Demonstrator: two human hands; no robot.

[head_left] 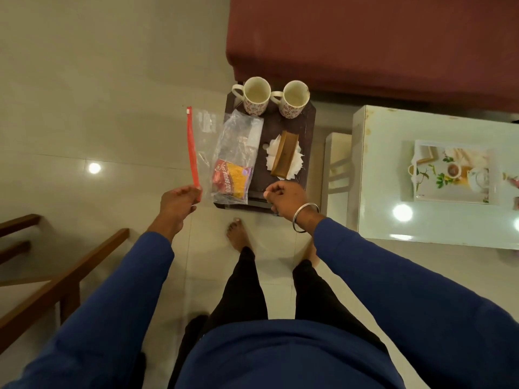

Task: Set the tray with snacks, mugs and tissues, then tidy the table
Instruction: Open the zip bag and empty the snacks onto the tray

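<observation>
Seen from the head camera, a person in a blue long-sleeved top and black trousers stands barefoot on pale floor tiles over a dark tray [307,127] set beside a maroon sofa [379,46]. The left hand [177,198] pinches the lower end of the red zip strip of a clear zip bag [206,153], which hangs open in the air over the tray's left edge and the floor. The right hand [285,199], a metal bangle [304,217] on its wrist, hovers over the tray's near edge with fingers curled into a loose fist; no object shows in its grasp.

On the tray's far side stand two white mugs with a small red floral pattern, the left mug [255,98] and the right mug [293,99], both upright, handles pointing left, close together. Along the tray's left side lies a snack packet [234,175], its red and yellow label near the left hand, its clear upper part reaching toward the left mug. Just right of it, a brown tissue holder [283,153] holds white tissues [273,153] that fan out on both sides.

To the right stands a white table [393,192], glossy and reflecting ceiling lights, carrying a white floral-printed serving tray [452,172]. A brown wooden frame [64,273] shows at lower left.
</observation>
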